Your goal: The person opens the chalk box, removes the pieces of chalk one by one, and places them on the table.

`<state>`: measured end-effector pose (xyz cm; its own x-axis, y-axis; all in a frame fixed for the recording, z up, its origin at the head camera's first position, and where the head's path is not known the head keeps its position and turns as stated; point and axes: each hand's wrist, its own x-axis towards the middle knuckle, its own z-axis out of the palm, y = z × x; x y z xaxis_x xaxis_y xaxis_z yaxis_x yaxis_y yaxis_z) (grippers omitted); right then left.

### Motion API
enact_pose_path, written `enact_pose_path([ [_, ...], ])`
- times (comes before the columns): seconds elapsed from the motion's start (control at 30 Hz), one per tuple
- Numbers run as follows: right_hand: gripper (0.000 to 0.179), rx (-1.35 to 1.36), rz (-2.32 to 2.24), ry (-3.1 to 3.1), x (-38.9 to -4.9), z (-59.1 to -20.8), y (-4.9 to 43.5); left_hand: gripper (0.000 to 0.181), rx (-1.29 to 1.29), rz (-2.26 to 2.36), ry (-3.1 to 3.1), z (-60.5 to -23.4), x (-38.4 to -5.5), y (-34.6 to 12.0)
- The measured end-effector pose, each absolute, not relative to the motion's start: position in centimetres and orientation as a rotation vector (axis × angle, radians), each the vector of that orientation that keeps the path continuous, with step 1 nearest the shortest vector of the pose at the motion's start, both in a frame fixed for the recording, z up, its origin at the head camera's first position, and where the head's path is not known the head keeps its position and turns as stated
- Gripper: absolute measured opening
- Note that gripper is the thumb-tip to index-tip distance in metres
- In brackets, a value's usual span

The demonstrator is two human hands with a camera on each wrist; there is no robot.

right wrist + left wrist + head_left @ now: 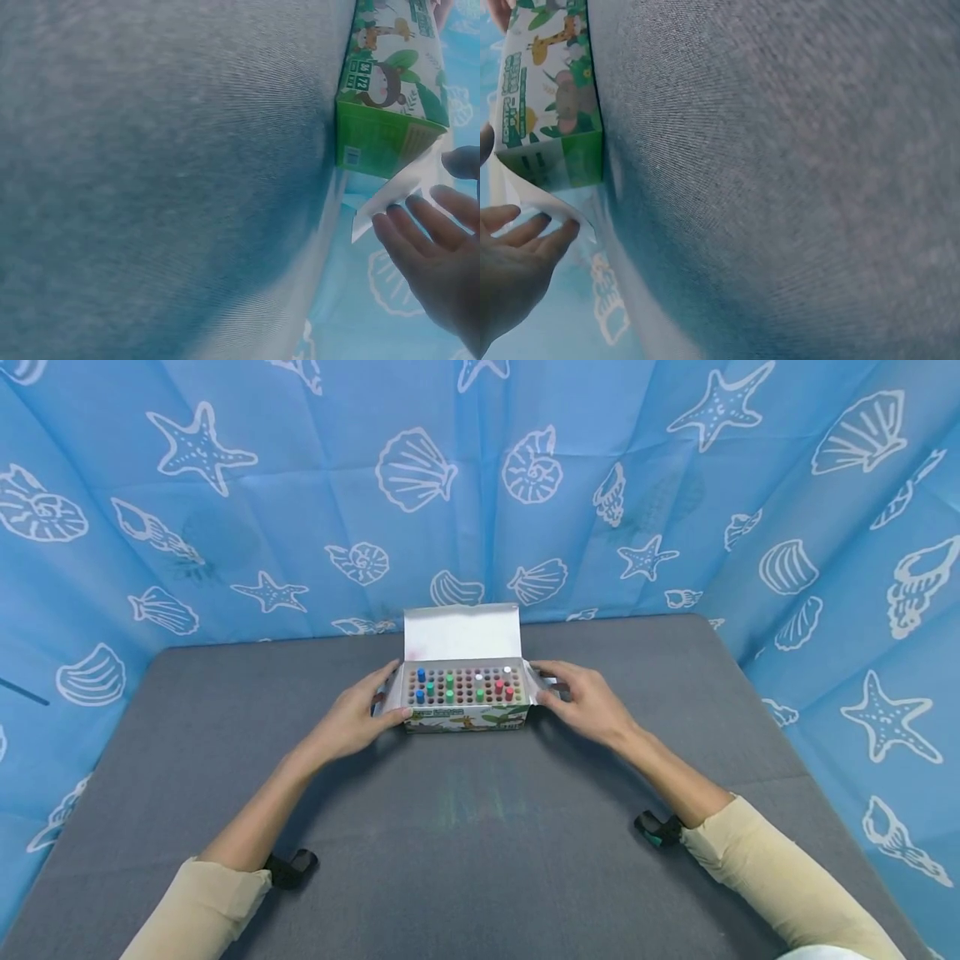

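Observation:
A lidded cardboard box (467,719) printed with animals stands towards the table's back edge. Its white lid (462,633) is raised at the rear, and a holder with rows of holes fills the top. Several short chalk-like sticks (498,686) in blue, green, white and red stand in some holes. My left hand (352,718) is at the left end, thumb near the front corner, fingers (536,232) stretched against the white side flap (544,201). At the right end my right hand (588,702) touches the other side flap (401,191) with extended fingers (420,232).
The box rests on a grey cloth-covered table (480,843) with faint green smears in front of it. A blue curtain (480,485) with shells and starfish hangs behind and at both sides. Black straps (291,868) sit at the sleeve cuffs.

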<state>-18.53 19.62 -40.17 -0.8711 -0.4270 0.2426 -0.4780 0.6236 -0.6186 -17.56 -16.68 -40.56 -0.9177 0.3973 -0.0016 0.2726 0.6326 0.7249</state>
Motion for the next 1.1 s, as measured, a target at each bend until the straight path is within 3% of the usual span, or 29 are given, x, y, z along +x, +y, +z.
enact_pose_path([
  [0.63, 0.028, 0.68, 1.214, -2.731, -20.3, -38.8, 17.5, 0.089, 0.615, 1.062, 2.729, -40.5, -18.4, -15.3],
  [1.1, 0.026, 0.513, 1.194, -2.883, -21.3, -39.0, 15.7, 0.092, 0.511, 1.113, 2.721, -40.5, -18.8, -14.7],
])
